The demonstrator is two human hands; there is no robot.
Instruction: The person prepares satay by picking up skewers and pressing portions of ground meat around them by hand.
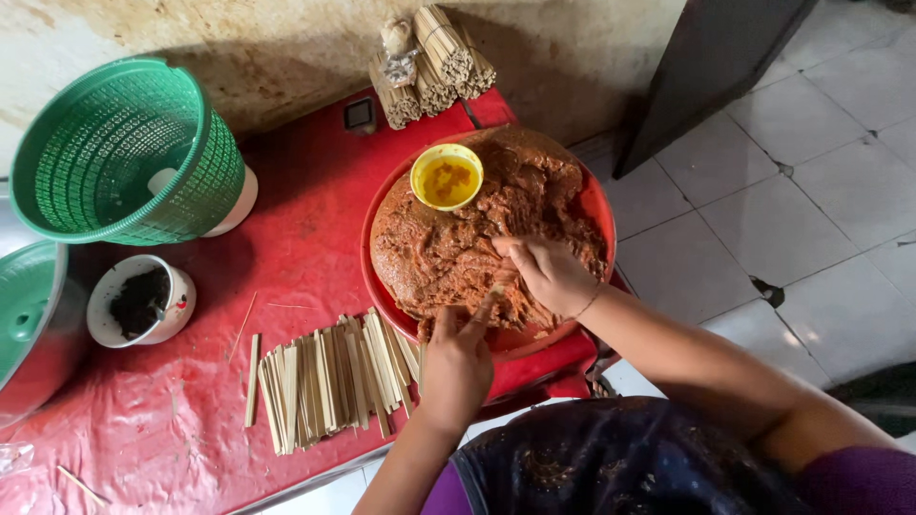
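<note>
A red basin [601, 205] holds a large mound of brown minced paste [448, 248], with a small yellow bowl of yellowish oil [447, 176] resting on its far side. My right hand [549, 275] presses into the paste near the basin's front, fingers curled in the mix. My left hand [458, 362] sits at the basin's near rim, pinching a flat bamboo stick [494, 290] whose tip meets the paste beside the right hand. A loose pile of flat bamboo sticks [329, 381] lies just left of my left hand.
A green plastic basket [124, 153] leans at the back left over a white container. A white cup with dark contents [141, 301] stands near a metal pot with green lid [29, 324]. Bundled sticks [434, 62] rest against the wall. Red plastic sheet [143, 429] covers the low table; tiled floor on the right.
</note>
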